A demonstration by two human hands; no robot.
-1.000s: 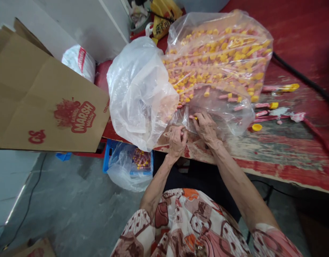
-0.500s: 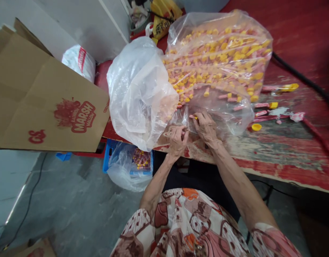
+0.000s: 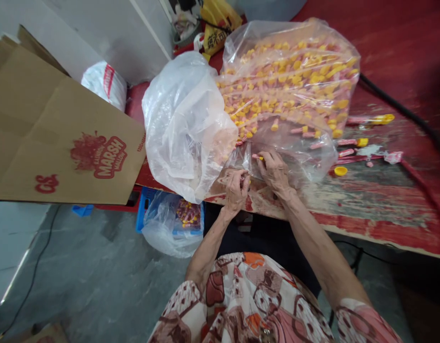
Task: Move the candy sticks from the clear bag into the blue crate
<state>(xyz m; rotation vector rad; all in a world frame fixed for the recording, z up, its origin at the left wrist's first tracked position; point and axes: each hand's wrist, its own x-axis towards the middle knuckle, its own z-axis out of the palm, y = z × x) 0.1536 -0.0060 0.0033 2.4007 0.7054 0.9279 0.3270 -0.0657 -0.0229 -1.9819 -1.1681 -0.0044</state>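
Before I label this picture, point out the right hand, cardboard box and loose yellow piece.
Right hand (image 3: 276,172): head view, back of the hand.
Cardboard box (image 3: 67,128): head view, printed side.
Loose yellow piece (image 3: 340,171): head view, its middle.

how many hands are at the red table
2: the left hand, near the table edge, right of the milky bag; and the right hand, farther right, pinching a pink-and-yellow piece. Neither is hidden; no others show.
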